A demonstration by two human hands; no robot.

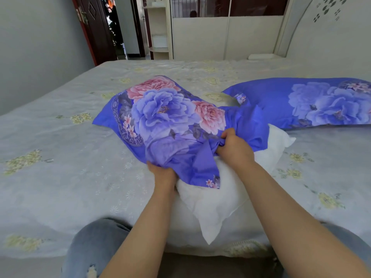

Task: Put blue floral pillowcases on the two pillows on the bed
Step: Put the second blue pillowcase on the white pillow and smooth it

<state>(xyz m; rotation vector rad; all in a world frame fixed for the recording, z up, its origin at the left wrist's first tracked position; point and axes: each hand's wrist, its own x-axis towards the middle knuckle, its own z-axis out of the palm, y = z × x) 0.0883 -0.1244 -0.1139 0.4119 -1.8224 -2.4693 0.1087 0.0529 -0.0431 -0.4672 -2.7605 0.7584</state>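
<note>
While the white pillow (216, 207) lies mid-bed, half inside the blue floral pillowcase (170, 125), the left hand (162, 173) grips the case's bunched open edge and the right hand (232, 147) pinches gathered fabric. A second cased pillow (321, 103) rests on the bed (60, 157), right.

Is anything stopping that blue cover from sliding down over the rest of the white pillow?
Nothing visible does. Both hands, left hand and right hand, grip the pillowcase; the bare pillow lies clear on the bed.
</note>
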